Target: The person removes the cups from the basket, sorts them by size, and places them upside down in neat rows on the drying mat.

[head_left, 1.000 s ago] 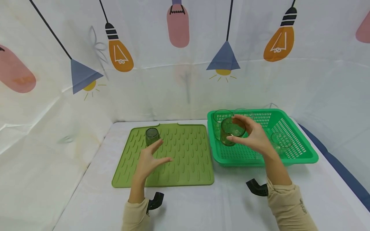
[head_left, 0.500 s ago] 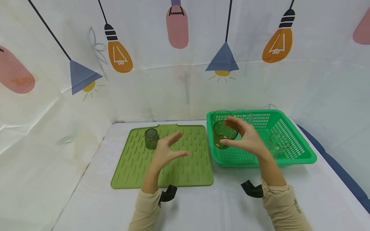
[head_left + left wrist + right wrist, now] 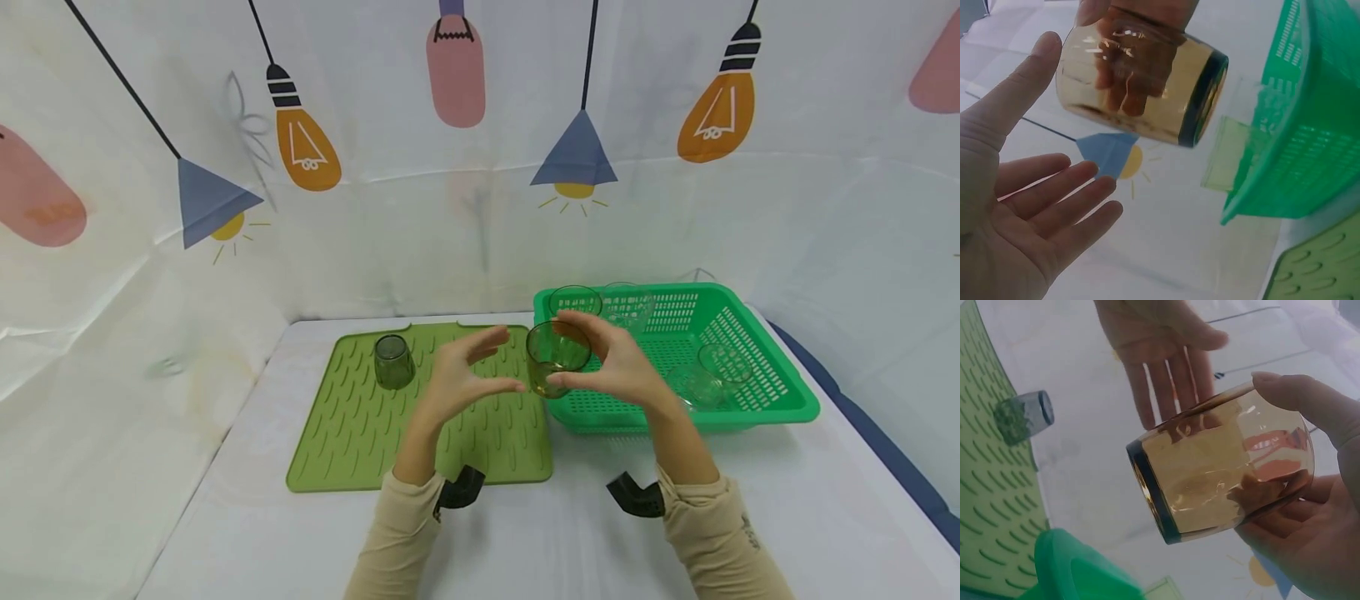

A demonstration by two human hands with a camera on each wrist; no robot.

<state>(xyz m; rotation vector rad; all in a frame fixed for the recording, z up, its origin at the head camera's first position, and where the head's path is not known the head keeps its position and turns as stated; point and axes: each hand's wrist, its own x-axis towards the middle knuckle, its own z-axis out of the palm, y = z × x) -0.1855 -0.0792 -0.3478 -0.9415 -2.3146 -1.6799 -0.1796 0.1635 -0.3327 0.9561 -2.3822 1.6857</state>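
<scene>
An amber-tinted glass tumbler (image 3: pixel 546 360) is held upright by my right hand (image 3: pixel 626 367), between the basket and the mat. In the right wrist view, the thumb and fingers of that hand grip the tumbler (image 3: pixel 1210 472) near its rim. My left hand (image 3: pixel 456 379) is raised over the green mat (image 3: pixel 337 458), thumb and fingers spread towards the tumbler. The left wrist view has its fingers straight and its thumb tip beside the tumbler (image 3: pixel 1154 87); whether they touch cannot be told. A small grey glass (image 3: pixel 393 364) stands upside down on the mat.
A green perforated basket (image 3: pixel 780 414) stands on the right, with several clear glasses (image 3: pixel 724 363) in it. Its left side borders the mat. A white patterned cloth (image 3: pixel 420 225) hangs behind the table (image 3: pixel 540 542).
My right hand has carried the tumbler left from above the basket to the mat's right edge. My left hand has moved right, away from the grey glass and towards the tumbler.
</scene>
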